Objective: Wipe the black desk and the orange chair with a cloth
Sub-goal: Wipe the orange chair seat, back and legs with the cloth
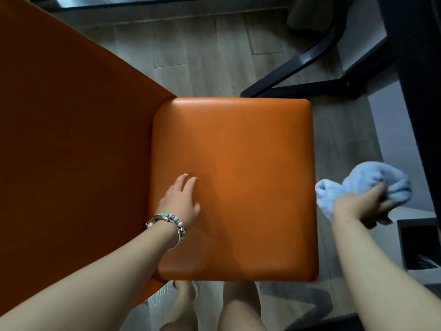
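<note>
Looked straight down on the orange chair [235,187], its square seat filling the middle of the view and its backrest rising off the seat's left edge. Left hand [182,201] laid on the seat near its left edge, grip spread, fingers [191,181] loosely extended, pinching nothing; whether the palm pressed flat on the leather or only grazed it could not be told from above. Beaded bracelets [175,225] worn on that wrist, over the seat's left margin. Right hand [360,205] held clear of the seat, just past its right edge, grip pressed together around a bunched light blue cloth [365,180], cloth apart from the seat and seemingly off the floor. Black bench [420,111] seen only as a dark edge to the right of the seat, its black base frame [298,75] spread on the wood-look floor [205,56] beyond the seat's far edge. Bare legs [238,314] below the seat's near edge. Small dark-lined bin [420,247] on the floor right of the seat, near the right forearm.
</note>
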`<state>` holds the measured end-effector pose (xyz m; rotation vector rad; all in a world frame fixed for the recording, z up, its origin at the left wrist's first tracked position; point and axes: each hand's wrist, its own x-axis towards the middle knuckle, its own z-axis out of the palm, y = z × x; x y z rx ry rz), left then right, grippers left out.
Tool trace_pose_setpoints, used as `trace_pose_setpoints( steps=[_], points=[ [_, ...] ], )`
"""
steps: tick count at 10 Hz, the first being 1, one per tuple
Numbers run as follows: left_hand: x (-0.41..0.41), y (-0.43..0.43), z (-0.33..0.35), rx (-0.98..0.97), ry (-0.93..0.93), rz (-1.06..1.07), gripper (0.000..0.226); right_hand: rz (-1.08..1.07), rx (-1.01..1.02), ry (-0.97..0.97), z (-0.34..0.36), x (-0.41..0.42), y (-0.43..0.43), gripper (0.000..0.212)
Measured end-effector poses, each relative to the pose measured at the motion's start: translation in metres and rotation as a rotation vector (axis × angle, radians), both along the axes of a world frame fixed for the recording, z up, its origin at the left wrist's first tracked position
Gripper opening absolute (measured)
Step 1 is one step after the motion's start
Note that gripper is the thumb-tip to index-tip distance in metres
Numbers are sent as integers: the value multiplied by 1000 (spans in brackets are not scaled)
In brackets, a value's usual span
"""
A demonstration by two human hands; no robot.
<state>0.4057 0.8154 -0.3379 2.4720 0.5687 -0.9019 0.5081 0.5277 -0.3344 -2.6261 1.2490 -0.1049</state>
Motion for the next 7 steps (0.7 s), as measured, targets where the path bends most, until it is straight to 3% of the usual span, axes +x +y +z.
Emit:
trace_pose_setpoints(
  steps=[1,2,3,4,5,6,7],
  points=[
    [-3,7,-2,-4,17,23,59,10,69,49,8,7,-3,20],
    [-7,14,-2,-10,16,65,59,282,130,-218,-4,6,26,19],
    [-11,23,-4,3,19,91,59,1024,104,-122,-23,-1,49,45],
    [-17,31,-7,13,59,129,61,881,229,205,-22,5,39,45],
    [-22,33,-10,4,78,166,61,360,165,31,-24,32,18,37],
    [-25,34,-12,-15,77,234,61,-52,510,-400,-7,56,51,41],
    [-30,32,-11,-45,47,336,61,821,93,45,-11,51,108,56]
  ],
)
